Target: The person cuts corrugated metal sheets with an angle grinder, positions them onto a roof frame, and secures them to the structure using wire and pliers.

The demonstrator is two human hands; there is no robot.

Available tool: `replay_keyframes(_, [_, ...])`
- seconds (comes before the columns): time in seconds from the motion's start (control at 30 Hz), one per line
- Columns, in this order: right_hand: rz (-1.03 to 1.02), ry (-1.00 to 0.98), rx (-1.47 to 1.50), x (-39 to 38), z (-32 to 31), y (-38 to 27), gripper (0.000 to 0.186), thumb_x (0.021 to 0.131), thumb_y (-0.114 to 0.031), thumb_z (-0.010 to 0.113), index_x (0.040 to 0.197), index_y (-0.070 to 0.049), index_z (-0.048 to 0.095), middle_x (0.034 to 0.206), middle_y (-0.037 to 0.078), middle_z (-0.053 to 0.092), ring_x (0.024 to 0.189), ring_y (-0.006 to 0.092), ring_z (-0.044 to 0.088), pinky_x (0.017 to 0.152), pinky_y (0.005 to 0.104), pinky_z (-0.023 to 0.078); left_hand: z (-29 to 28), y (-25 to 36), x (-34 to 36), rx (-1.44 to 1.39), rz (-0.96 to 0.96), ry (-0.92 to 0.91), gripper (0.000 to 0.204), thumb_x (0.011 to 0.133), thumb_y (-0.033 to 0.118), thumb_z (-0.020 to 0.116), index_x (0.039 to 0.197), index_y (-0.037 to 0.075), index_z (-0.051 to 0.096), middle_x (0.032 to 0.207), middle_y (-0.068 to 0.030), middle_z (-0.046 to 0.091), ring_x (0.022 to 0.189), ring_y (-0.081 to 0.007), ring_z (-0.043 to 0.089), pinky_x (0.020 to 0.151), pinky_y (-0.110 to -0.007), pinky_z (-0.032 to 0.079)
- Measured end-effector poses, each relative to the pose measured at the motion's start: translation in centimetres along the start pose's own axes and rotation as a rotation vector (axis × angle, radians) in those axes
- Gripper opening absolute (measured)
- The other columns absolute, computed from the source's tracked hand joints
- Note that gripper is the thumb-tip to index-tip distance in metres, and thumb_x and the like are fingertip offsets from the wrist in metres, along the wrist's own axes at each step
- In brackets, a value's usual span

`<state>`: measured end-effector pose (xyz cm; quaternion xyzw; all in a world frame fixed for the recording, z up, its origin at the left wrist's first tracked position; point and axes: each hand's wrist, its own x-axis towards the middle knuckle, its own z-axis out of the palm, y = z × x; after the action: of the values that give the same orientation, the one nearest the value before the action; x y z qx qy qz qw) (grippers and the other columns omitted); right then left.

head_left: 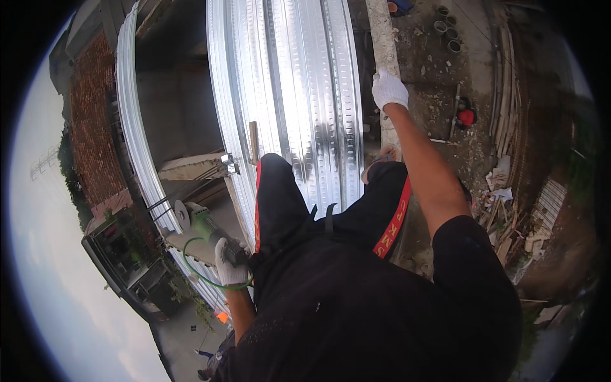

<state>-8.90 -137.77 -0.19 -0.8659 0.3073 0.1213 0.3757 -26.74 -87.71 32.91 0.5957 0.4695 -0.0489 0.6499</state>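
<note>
I have the left hand wrapped round the angle grinder beside the left thigh, disc outward, likely for clearance; the right hand, grip unclear, meets the concrete beam, perhaps for balance.

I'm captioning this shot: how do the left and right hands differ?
The left hand grips a green grinder; the right hand shows no tool. The left hand is close beside the black trousers, while the right hand is farther out, at the concrete ledge. Both wear white gloves.
</note>
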Motion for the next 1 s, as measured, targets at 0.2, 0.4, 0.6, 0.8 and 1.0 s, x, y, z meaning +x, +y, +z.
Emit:
replay_keyframes(0.2, [0.087, -0.046, -0.141, 0.9, -0.1, -2.2, 0.034, 0.101, -0.027, 0.049, 0.12, -0.007, 0.068, 0.122, 0.028, 0.072, 0.116, 0.0439, 0.069, 0.097, 0.0562, 0.055, -1.6, 1.2, 1.8, -0.082, -0.065, -0.008, 0.036, 0.096, 0.031, 0.075, 0.114, 0.004, 0.06, 0.097, -0.0111, 0.066, 0.081, -0.0245, 0.066, 0.072, -0.04, 0.057])
replay_keyframes(0.4, [0.249, -0.103, -0.251, 3.9, 0.8, -3.6, 0.041, 0.1, -0.026, 0.049, 0.132, -0.004, 0.061, 0.129, 0.03, 0.069, 0.123, 0.0463, 0.066, 0.102, 0.0563, 0.053, -2.8, 3.0, 7.5, -0.039, -0.111, -0.006, 0.031, 0.096, 0.029, 0.073, 0.11, 0.003, 0.063, 0.092, -0.0093, 0.067, 0.079, -0.0248, 0.068, 0.07, -0.04, 0.055])
replay_keyframes(0.6, [0.321, -0.066, -0.364, 5.1, 4.3, -1.7, 0.034, 0.102, -0.023, 0.05, 0.121, -0.002, 0.07, 0.125, 0.03, 0.071, 0.118, 0.0434, 0.07, 0.097, 0.0532, 0.057, -1.7, 7.8, 12.6, 0.158, -0.062, -0.106, 0.029, 0.092, 0.021, 0.071, 0.11, 0.002, 0.06, 0.091, -0.01, 0.066, 0.075, -0.024, 0.069, 0.066, -0.04, 0.06])
replay_keyframes(0.8, [0.429, 0.057, -0.369, 6.0, 5.2, -2.3, 0.032, 0.1, -0.024, 0.054, 0.114, -0.006, 0.075, 0.12, 0.026, 0.073, 0.115, 0.0461, 0.069, 0.096, 0.0537, 0.056, 0.3, 14.5, 17.4, 0.224, -0.046, -0.237, 0.031, 0.089, 0.015, 0.067, 0.114, 0.0, 0.056, 0.088, -0.012, 0.065, 0.075, -0.0251, 0.069, 0.066, -0.042, 0.061])
replay_keyframes(1.0, [0.449, 0.117, -0.337, 6.1, 5.7, -1.5, 0.03, 0.098, -0.024, 0.057, 0.114, -0.007, 0.075, 0.117, 0.027, 0.072, 0.114, 0.0469, 0.068, 0.097, 0.0543, 0.054, 4.6, 18.2, 21.8, 0.129, -0.03, -0.267, 0.028, 0.091, 0.015, 0.066, 0.112, 0.0, 0.056, 0.088, -0.0125, 0.065, 0.075, -0.0263, 0.069, 0.066, -0.043, 0.061])
